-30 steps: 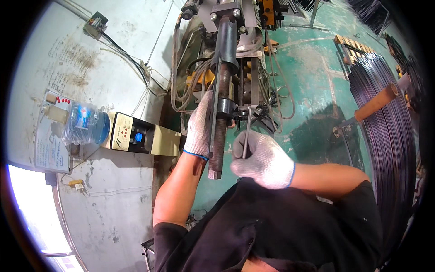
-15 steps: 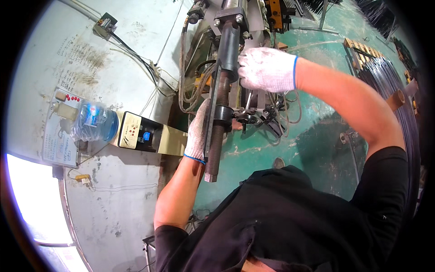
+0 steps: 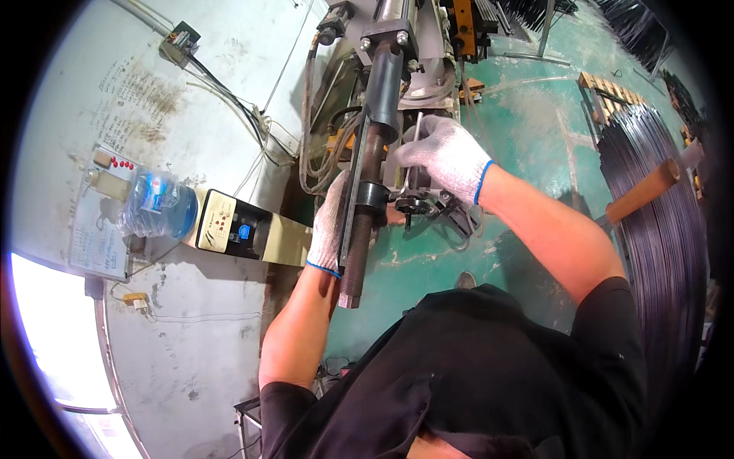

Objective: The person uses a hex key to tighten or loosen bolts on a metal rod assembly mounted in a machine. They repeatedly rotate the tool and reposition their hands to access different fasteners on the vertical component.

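A threaded metal shaft (image 3: pixel 358 252) runs down from a dark cylinder (image 3: pixel 384 88), with a black collar (image 3: pixel 372 196) around it. Along its left side lies a long, narrow dark metal bar (image 3: pixel 353 195). My left hand (image 3: pixel 329 229), in a white knit glove, is pressed along this bar and appears to hold it; most of its fingers are hidden behind bar and shaft. To the right of the shaft, my gloved right hand (image 3: pixel 443 155) is closed around a thin silver rod (image 3: pixel 414 180). That rod rises from a round black fitting (image 3: pixel 412 203).
Hoses (image 3: pixel 310 130) hang left of the machine. A water dispenser (image 3: pixel 222 222) with a bottle stands by the wall at left. Long dark rods (image 3: pixel 657 222) are stacked at right, near a brown tube (image 3: pixel 646 191). The floor (image 3: pixel 527 138) is green.
My right hand has moved down and slightly right from beside the dark cylinder, and its fingers now surround the silver rod. My left hand stays along the bar.
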`<action>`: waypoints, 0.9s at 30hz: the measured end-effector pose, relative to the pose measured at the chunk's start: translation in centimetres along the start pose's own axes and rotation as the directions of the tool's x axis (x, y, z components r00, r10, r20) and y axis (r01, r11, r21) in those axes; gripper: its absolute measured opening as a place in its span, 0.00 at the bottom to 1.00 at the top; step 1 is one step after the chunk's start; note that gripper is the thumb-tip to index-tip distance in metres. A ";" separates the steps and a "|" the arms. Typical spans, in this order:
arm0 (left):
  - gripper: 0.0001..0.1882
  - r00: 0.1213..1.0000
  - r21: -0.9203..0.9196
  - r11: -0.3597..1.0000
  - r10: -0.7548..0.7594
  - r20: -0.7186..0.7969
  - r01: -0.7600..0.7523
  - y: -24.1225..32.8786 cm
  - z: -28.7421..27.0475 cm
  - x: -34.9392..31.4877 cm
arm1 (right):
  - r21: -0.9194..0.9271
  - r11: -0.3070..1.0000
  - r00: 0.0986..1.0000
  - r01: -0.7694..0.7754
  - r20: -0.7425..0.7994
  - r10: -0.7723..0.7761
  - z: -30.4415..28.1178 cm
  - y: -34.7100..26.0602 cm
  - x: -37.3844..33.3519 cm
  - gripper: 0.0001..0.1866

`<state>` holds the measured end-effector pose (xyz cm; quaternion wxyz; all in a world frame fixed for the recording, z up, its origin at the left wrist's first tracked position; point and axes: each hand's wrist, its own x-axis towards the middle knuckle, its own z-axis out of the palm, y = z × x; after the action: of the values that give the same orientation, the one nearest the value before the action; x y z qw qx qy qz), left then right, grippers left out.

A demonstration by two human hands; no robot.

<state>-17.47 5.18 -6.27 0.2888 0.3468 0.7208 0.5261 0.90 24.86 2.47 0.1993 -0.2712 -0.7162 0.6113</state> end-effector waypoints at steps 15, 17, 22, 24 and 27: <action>0.22 0.991 -0.348 0.931 -0.081 0.105 0.113 6.9 1.0 -2.7 | -0.545 0.160 0.516 0.823 0.601 -0.611 2.3 -1.6 -11.4 0.18; 0.23 0.984 -0.379 0.910 -0.132 0.121 0.168 7.6 0.7 -3.1 | -0.419 0.466 0.624 0.779 0.446 -0.642 1.8 -0.9 -12.3 0.30; 0.24 0.996 -0.086 0.995 -0.039 0.084 0.046 7.5 1.1 -3.1 | 0.509 0.860 0.996 -0.028 0.088 -0.020 5.3 2.8 -15.5 0.27; 0.24 0.993 0.170 0.984 0.023 0.112 -0.042 8.3 1.0 -3.0 | 0.582 0.760 0.943 -0.289 0.312 0.119 6.1 1.0 -14.5 0.27; 0.25 0.983 -0.213 0.962 -0.154 0.105 0.173 6.9 0.4 -2.1 | 0.647 0.684 0.928 -0.338 0.350 0.128 9.0 -1.5 -13.1 0.18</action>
<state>-14.55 5.18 0.34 0.3995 0.2746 0.6705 0.5617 5.32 9.52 3.00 0.1043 -0.1776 -0.4124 0.8874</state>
